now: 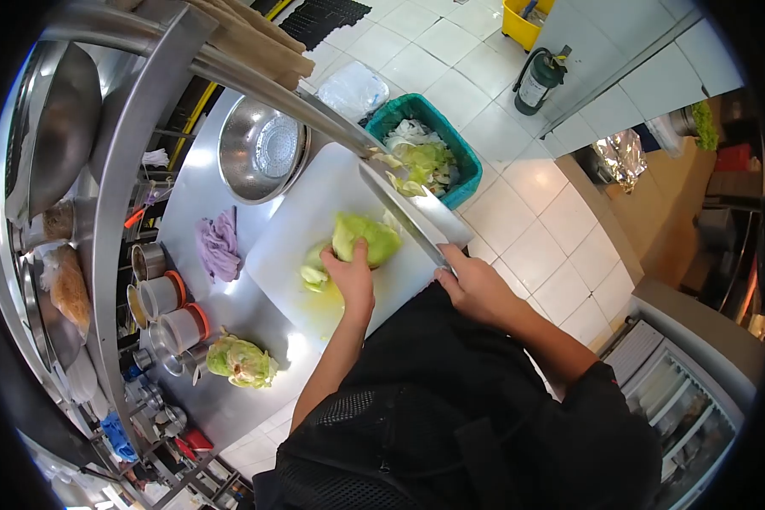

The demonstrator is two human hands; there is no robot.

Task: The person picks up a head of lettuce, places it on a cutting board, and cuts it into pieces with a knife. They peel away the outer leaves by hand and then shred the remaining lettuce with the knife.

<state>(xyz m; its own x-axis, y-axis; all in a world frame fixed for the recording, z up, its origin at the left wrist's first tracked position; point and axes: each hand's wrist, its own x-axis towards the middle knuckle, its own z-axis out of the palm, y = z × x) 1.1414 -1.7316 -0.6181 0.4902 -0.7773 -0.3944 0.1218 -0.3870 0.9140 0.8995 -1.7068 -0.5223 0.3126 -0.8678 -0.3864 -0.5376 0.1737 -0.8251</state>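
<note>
My left hand is closed around a piece of green lettuce on the white cutting board. In my right hand is the handle of a large knife, whose blade lies along the board's far right edge, apart from the lettuce. A smaller pale lettuce piece rests beside my left hand. Some lettuce scraps are at the edge beyond the blade, by the green bin. A second lettuce head sits on the steel counter, left of the board.
Metal bowls stand behind the board. A purple cloth and containers with orange rims are on the counter's left. A steel shelf frame rises at the left. On the tiled floor stands a fire extinguisher.
</note>
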